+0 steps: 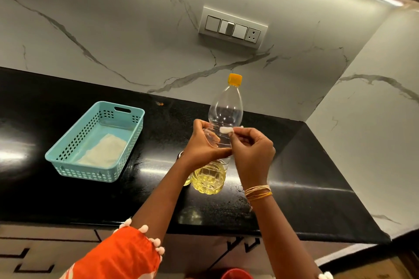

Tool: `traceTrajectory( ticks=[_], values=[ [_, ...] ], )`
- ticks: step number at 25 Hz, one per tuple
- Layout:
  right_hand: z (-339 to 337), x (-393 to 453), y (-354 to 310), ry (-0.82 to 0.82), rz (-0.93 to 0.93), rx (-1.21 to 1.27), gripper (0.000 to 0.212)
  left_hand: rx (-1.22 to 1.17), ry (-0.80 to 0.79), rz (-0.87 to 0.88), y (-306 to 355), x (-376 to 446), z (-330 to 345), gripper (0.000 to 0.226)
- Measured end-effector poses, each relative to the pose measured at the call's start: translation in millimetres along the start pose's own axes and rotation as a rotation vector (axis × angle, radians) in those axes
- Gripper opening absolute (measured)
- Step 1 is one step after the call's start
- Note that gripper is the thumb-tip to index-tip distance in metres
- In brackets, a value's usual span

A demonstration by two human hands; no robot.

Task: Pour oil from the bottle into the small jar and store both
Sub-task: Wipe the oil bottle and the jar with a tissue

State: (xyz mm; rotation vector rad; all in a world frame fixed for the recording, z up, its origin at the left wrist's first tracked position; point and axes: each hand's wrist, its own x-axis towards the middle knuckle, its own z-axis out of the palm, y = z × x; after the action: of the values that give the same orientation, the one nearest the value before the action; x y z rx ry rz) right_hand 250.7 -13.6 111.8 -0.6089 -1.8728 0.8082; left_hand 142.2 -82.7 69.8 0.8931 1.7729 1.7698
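Note:
A clear plastic oil bottle (224, 111) with an orange cap (235, 79) stands upright on the black counter (158, 199), yellow oil filling only its bottom. My left hand (201, 142) grips the bottle's middle. My right hand (251, 152) pinches a small white wad (224, 129) against the bottle's side. The small jar (187, 181) is mostly hidden behind my left wrist; only a glimpse of yellow glass and a metal rim shows beside the bottle's base.
A teal perforated basket (68, 156) holding a folded pale cloth (104, 152) sits on the counter's left. Marble walls meet in a corner at the right. A switch panel (233, 27) hangs above. A red object (235, 273) shows below the counter edge.

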Motion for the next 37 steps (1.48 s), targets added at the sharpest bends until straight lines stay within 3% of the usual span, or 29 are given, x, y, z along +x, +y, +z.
traceTrajectory(
  ticks=[4, 7, 11, 13, 15, 17, 22, 25, 29, 32, 37],
  values=[
    [13.7, -1.2, -7.3, -0.06, -0.356, -0.299, 0.009, 0.098, 0.045, 0.039, 1.2, 1.2, 14.3, 0.058],
    [20.4, -1.6, -7.7, -0.101, -0.381, -0.364, 0.01, 0.119, 0.099, 0.045, -1.3, 0.8, 13.7, 0.052],
    [11.9, 2.3, 12.0, -0.055, -0.059, 0.027, 0.007, -0.082, 0.043, 0.022, -5.8, 0.5, -1.6, 0.071],
    [8.7, 8.0, 20.4, -0.08, 0.168, 0.277, 0.004, -0.181, 0.011, 0.021, -4.0, -1.5, -3.7, 0.068],
    [8.6, 9.9, 24.0, -0.097, 0.278, 0.442, 0.006, -0.28, -0.026, 0.027, -3.6, -0.4, -2.9, 0.063],
    [8.8, 2.7, 23.4, -0.065, 0.199, 0.439, 0.011, -0.344, -0.038, 0.043, -4.7, 1.8, -2.4, 0.055],
    [7.8, -42.5, 27.6, -0.017, -0.327, 0.062, 0.024, -0.473, 0.0, 0.024, -2.9, 8.7, -7.6, 0.06],
    [10.7, -35.5, 22.8, 0.026, -0.342, 0.031, 0.032, -0.454, -0.057, 0.056, -0.9, 9.7, -8.7, 0.057],
    [15.8, 10.8, 16.2, -0.006, -0.27, 0.023, 0.017, -0.514, -0.051, 0.044, 5.2, 6.5, -5.8, 0.088],
    [13.7, 1.3, 18.3, -0.092, -0.325, 0.071, 0.014, -0.539, -0.041, 0.053, 6.0, 6.1, -10.4, 0.081],
    [-0.8, -64.4, 41.3, -0.184, -0.407, -0.05, 0.029, -0.529, -0.012, 0.041, -1.3, 8.8, -20.2, 0.066]
  ],
)
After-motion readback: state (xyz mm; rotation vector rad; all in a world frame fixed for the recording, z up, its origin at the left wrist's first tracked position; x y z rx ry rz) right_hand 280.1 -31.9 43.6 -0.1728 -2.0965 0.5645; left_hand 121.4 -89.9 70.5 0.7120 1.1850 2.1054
